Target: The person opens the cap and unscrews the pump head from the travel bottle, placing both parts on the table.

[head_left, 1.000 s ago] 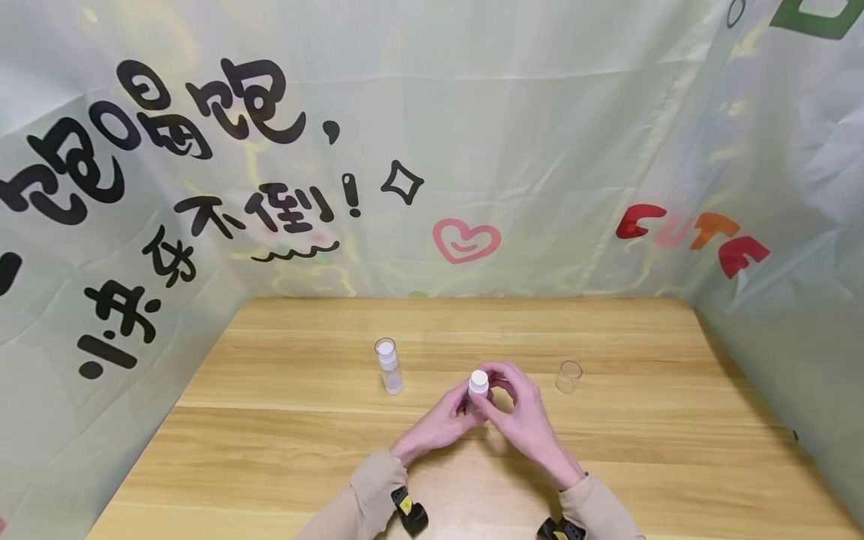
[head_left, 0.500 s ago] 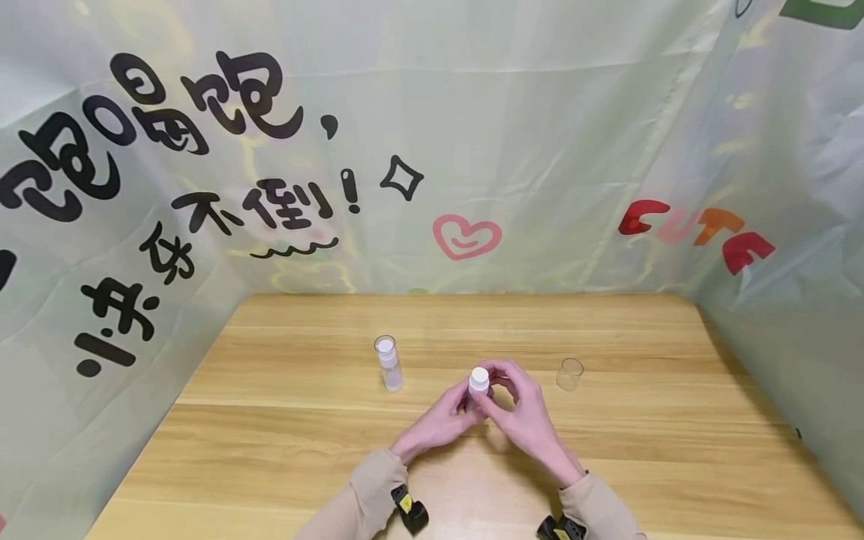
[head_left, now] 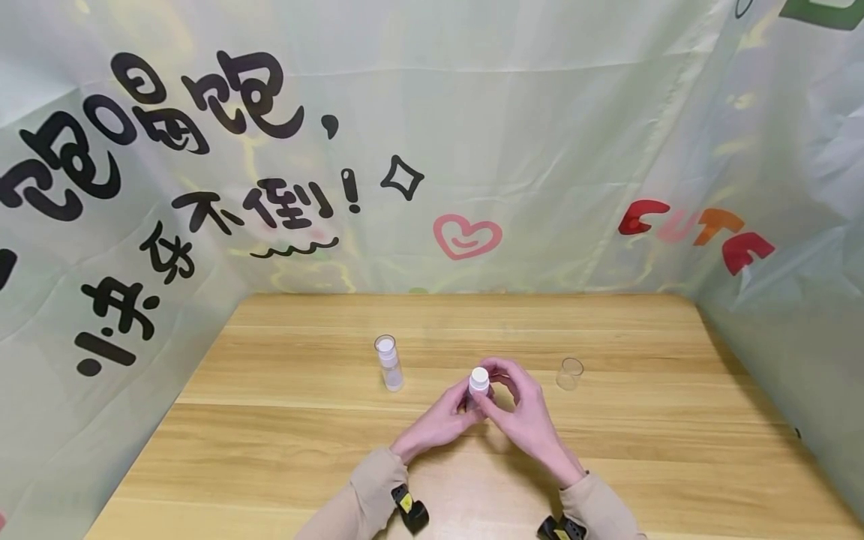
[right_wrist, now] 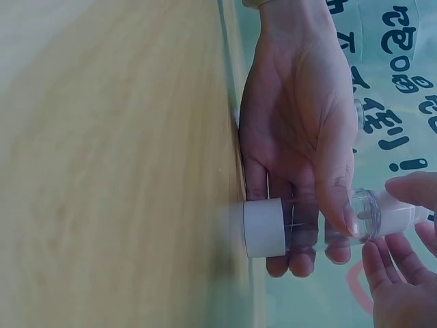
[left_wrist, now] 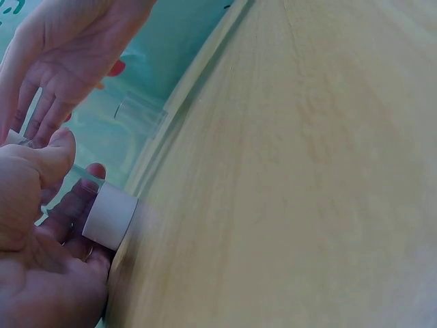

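A small clear bottle with a white top stands upright between both hands near the middle of the table. My left hand grips its clear body, fingers behind and thumb in front, as the right wrist view shows. The bottle's white base is at the table surface. With thumb and fingers, my right hand pinches the white collar at the upper end. The fingers hide much of the body in the head view.
A similar clear bottle with a white top under a transparent cover stands upright to the left. A loose transparent cap sits to the right on the wooden table. Printed cloth walls enclose the back and sides.
The head view shifts slightly between the first frame and the later ones. Both hands keep almost the same hold on the bottle, and the other things stay put.
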Available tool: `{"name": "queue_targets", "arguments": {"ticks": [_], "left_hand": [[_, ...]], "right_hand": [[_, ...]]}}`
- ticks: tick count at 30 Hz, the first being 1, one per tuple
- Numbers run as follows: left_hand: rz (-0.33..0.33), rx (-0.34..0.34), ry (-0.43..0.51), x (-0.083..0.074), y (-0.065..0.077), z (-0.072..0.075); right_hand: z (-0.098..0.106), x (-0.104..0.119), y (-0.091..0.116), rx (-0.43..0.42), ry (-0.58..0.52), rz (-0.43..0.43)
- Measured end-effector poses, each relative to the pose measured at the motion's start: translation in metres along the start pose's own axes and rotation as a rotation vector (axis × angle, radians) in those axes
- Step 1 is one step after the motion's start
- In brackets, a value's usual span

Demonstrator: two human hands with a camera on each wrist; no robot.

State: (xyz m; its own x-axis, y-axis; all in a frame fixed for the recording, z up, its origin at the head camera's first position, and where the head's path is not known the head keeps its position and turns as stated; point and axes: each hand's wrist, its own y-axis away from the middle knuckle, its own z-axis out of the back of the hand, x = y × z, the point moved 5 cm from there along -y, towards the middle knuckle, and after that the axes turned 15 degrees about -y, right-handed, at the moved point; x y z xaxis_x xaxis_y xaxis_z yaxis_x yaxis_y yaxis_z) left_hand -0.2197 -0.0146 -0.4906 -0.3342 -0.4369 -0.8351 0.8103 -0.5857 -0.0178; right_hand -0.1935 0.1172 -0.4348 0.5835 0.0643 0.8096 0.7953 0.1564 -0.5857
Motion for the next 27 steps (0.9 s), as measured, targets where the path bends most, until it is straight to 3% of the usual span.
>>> {"name": "queue_targets", "arguments": {"ticks": [27], "left_hand": [[0.002, -0.001, 0.026, -0.0011, 0.0013, -0.0004]], "right_hand": [[-0.0004, 0.0005, 0.0004, 0.004, -0.016, -0.002]]}}
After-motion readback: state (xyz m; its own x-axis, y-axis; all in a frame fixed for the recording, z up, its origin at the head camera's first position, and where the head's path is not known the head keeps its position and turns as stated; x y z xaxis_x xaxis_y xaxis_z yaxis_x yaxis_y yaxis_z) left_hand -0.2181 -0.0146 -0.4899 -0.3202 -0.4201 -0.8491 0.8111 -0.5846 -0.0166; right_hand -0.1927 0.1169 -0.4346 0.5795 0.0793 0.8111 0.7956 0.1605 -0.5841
